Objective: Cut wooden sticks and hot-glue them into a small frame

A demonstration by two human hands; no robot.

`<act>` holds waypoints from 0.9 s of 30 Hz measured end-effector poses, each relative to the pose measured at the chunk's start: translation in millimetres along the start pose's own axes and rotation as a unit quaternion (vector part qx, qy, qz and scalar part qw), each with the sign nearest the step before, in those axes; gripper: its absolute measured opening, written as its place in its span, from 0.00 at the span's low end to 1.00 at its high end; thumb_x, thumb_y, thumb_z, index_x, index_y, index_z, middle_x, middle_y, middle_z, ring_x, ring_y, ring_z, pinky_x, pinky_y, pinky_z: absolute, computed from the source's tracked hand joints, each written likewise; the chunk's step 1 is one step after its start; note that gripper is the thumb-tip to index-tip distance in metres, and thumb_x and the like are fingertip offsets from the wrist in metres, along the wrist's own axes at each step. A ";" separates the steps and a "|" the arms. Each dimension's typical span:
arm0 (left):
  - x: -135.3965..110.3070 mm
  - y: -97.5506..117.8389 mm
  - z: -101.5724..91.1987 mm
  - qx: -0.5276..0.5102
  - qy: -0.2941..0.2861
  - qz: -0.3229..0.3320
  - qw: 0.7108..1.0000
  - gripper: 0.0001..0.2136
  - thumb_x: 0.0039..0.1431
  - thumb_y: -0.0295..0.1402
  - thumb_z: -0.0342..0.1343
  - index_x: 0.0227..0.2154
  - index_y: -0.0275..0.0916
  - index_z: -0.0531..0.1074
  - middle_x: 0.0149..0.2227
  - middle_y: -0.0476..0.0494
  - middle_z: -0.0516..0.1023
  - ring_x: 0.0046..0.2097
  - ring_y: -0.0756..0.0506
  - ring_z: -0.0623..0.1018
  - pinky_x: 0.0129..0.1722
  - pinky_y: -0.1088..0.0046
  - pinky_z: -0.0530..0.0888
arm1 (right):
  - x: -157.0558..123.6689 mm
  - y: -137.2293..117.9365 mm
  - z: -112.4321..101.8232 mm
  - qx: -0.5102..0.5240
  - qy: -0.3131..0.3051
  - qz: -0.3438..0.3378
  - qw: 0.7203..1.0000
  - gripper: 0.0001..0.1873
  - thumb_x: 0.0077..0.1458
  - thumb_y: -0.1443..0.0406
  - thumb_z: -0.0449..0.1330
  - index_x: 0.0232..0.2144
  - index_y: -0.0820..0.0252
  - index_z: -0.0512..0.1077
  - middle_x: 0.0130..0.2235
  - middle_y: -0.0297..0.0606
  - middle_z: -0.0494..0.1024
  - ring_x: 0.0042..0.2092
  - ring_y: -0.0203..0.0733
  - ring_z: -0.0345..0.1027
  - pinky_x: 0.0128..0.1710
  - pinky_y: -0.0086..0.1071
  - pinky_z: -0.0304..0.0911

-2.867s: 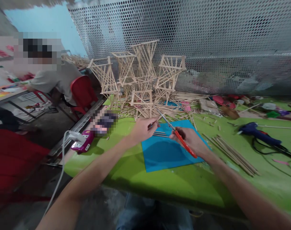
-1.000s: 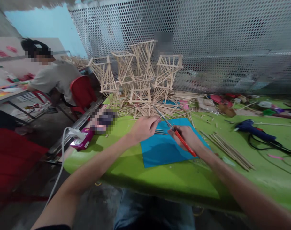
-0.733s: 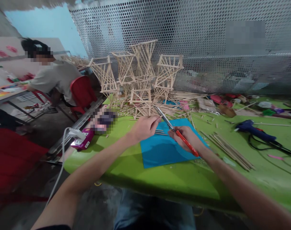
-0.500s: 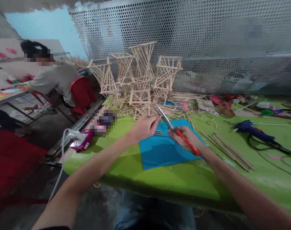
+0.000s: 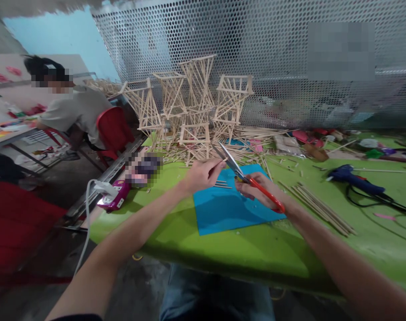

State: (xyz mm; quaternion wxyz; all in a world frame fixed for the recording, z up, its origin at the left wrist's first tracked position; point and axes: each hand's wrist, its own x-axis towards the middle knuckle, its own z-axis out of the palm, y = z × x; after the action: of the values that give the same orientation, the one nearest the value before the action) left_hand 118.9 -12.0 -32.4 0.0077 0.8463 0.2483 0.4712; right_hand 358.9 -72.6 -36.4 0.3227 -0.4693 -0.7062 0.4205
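Observation:
My left hand (image 5: pixel 204 174) is closed in a pinch on a thin wooden stick (image 5: pixel 225 159), whose short end pokes out toward the blades. In my right hand (image 5: pixel 256 187) are scissors (image 5: pixel 266 195) with orange-red handles, their blades parted around or right beside the stick's tip; I cannot tell which. Below both hands lies a blue sheet (image 5: pixel 229 218), with several short cut sticks (image 5: pixel 222 184) on it. Behind the hands stands a structure of wooden sticks (image 5: pixel 198 89), made of several twisted towers. Loose sticks are heaped around its base.
On the green table (image 5: pixel 149 232), a bundle of sticks (image 5: pixel 318 209) and a blue glue gun (image 5: pixel 356 180) lie to the right. A purple power strip (image 5: pixel 114 196) sits at the left edge. A perforated metal panel (image 5: pixel 272 53) rises behind. A person (image 5: pixel 75 107) sits at another table.
The scissors and my right hand have shifted slightly right and down, and the blades look wider apart. My left hand keeps its pinch on the stick, nearly in place.

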 end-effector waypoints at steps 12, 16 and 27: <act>2.5 1.0 1.5 -0.020 -0.084 -0.065 0.994 0.18 0.76 0.41 0.43 0.42 0.37 0.76 0.31 0.44 0.80 0.30 0.48 0.77 0.36 0.72 0.71 | 3.8 -1.5 -12.5 -0.067 -0.026 -0.022 0.997 0.17 0.58 0.52 0.63 0.29 0.59 0.69 0.27 0.31 0.67 0.29 0.36 0.59 0.29 0.32 0.55; -1.0 1.3 7.1 -0.020 -0.096 -0.103 0.990 0.18 0.76 0.41 0.41 0.43 0.38 0.74 0.30 0.46 0.78 0.29 0.48 0.74 0.34 0.71 0.68 | 6.6 7.9 -10.1 -0.202 0.029 -0.007 0.979 0.16 0.60 0.53 0.60 0.29 0.58 0.67 0.24 0.29 0.67 0.26 0.36 0.56 0.28 0.32 0.51; -7.4 11.9 14.4 -0.120 -0.071 -0.194 0.971 0.21 0.76 0.47 0.41 0.43 0.38 0.75 0.25 0.50 0.69 0.26 0.50 0.70 0.30 0.73 0.67 | 10.2 10.4 -12.6 -0.406 0.127 -0.015 0.905 0.06 0.56 0.61 0.57 0.30 0.57 0.69 0.27 0.39 0.75 0.27 0.40 0.56 0.30 0.35 0.45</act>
State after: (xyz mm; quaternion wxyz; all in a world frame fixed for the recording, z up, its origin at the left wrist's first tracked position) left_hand 132.2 -22.4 -43.4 0.2176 0.8061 0.3485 0.4260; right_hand 370.1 -57.3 -39.6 0.1969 -0.5983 -0.7761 0.0292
